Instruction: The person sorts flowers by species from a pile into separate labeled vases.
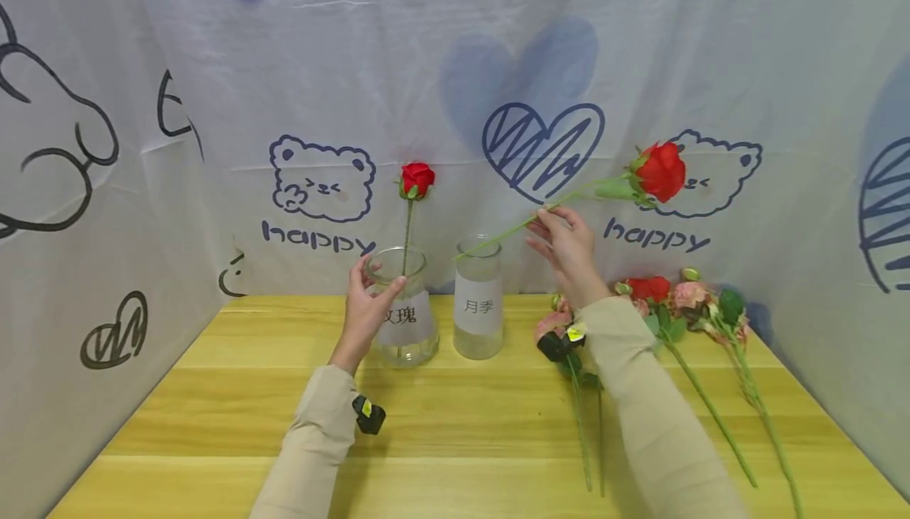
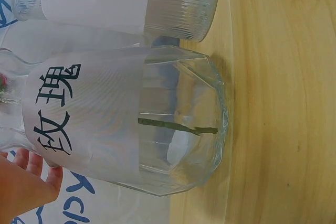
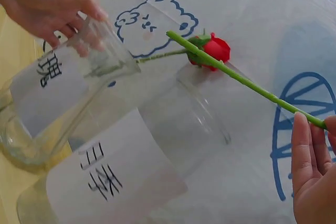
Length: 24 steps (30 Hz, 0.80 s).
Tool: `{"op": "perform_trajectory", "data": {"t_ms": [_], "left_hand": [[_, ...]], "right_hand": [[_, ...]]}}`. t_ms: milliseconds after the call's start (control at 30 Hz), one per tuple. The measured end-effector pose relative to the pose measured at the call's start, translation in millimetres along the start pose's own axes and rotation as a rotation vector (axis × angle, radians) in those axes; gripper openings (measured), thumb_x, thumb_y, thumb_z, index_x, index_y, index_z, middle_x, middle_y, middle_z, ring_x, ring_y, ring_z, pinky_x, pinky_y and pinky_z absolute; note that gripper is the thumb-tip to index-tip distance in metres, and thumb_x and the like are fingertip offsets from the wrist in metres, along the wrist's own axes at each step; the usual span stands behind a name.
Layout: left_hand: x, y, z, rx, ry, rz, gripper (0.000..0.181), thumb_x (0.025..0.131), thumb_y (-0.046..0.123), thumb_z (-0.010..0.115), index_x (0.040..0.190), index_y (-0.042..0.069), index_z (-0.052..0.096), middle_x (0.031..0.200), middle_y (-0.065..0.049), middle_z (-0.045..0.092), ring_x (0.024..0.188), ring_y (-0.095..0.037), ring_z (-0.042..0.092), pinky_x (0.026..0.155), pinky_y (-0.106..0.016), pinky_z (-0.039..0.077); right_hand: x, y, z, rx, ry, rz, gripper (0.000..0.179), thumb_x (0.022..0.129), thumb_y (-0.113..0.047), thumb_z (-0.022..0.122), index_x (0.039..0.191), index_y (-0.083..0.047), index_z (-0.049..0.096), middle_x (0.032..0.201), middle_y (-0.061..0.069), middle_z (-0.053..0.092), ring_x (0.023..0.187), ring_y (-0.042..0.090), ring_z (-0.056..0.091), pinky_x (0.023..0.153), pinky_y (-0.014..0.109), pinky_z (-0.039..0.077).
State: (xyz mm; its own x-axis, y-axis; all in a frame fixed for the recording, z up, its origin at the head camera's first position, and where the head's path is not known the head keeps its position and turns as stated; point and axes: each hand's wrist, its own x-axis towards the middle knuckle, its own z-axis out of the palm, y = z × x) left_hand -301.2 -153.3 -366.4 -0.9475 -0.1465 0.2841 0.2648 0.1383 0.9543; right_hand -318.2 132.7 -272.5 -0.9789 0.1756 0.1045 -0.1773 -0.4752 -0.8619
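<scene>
My left hand (image 1: 364, 310) grips the neck of a clear glass vase (image 1: 415, 349) with a white paper label. One red rose (image 1: 417, 179) stands in it, and its stem (image 2: 178, 126) shows through the glass in the left wrist view. In my right hand (image 1: 569, 246), thumb and fingers pinch the green stem (image 3: 247, 81) of another red flower (image 1: 661, 171). That flower is tilted, bloom to the right. Its bare stem end overlaps the mouth of a second labelled glass vase (image 1: 478, 341) in the head view.
Several pink and red flowers (image 1: 690, 295) lie at the right of the wooden table (image 1: 455, 440), stems toward me, partly hidden by my right sleeve. A printed cloth (image 1: 426, 92) hangs close behind the vases.
</scene>
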Motion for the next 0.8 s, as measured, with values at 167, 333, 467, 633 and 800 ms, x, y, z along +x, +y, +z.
{"op": "perform_trajectory", "data": {"t_ms": [167, 333, 467, 633, 800], "left_hand": [[0.2, -0.5, -1.0, 0.001, 0.003, 0.003, 0.081, 0.088, 0.024, 0.070, 0.150, 0.007, 0.021, 0.145, -0.012, 0.035, 0.131, -0.032, 0.034, 0.105, -0.047, 0.035], [-1.2, -0.5, -1.5, -0.005, 0.004, 0.003, 0.082, 0.088, 0.025, 0.071, 0.150, 0.007, 0.022, 0.145, -0.012, 0.035, 0.131, -0.032, 0.034, 0.106, -0.046, 0.035], [-1.6, -0.2, -1.3, -0.006, 0.009, 0.008, 0.082, 0.087, 0.025, 0.071, 0.150, 0.007, 0.022, 0.145, -0.012, 0.035, 0.130, -0.032, 0.034, 0.106, -0.046, 0.035], [-0.5, -0.6, -0.1, -0.007, 0.013, 0.013, 0.081, 0.088, 0.024, 0.071, 0.150, 0.007, 0.022, 0.144, -0.013, 0.035, 0.131, -0.032, 0.033, 0.106, -0.046, 0.034], [-0.5, -1.7, 0.3, -0.004, 0.006, 0.015, 0.081, 0.088, 0.023, 0.070, 0.150, 0.006, 0.022, 0.144, -0.013, 0.035, 0.132, -0.032, 0.032, 0.108, -0.046, 0.032]], "right_hand": [[3.3, 5, 14, 0.035, -0.023, 0.013, 0.003, 0.096, -0.003, 0.057, 0.098, -0.004, 0.055, 0.086, 0.002, 0.067, 0.079, 0.014, 0.066, 0.069, 0.025, 0.056], [7.4, 10, 26, 0.054, -0.040, 0.026, 0.004, 0.096, -0.004, 0.057, 0.097, -0.002, 0.055, 0.085, 0.004, 0.066, 0.077, 0.013, 0.066, 0.071, 0.026, 0.057], [9.9, 13, 37, 0.056, -0.056, 0.036, 0.004, 0.096, -0.003, 0.057, 0.093, -0.003, 0.054, 0.084, 0.004, 0.065, 0.074, 0.013, 0.065, 0.067, 0.024, 0.056], [11.3, 19, 49, 0.025, -0.066, 0.065, 0.003, 0.097, -0.002, 0.056, 0.094, -0.003, 0.055, 0.080, 0.003, 0.064, 0.071, 0.012, 0.064, 0.065, 0.024, 0.056], [10.6, 27, 60, 0.033, -0.031, 0.052, 0.004, 0.094, 0.002, 0.058, 0.097, 0.000, 0.056, 0.083, 0.007, 0.063, 0.069, 0.012, 0.064, 0.062, 0.023, 0.056]]}}
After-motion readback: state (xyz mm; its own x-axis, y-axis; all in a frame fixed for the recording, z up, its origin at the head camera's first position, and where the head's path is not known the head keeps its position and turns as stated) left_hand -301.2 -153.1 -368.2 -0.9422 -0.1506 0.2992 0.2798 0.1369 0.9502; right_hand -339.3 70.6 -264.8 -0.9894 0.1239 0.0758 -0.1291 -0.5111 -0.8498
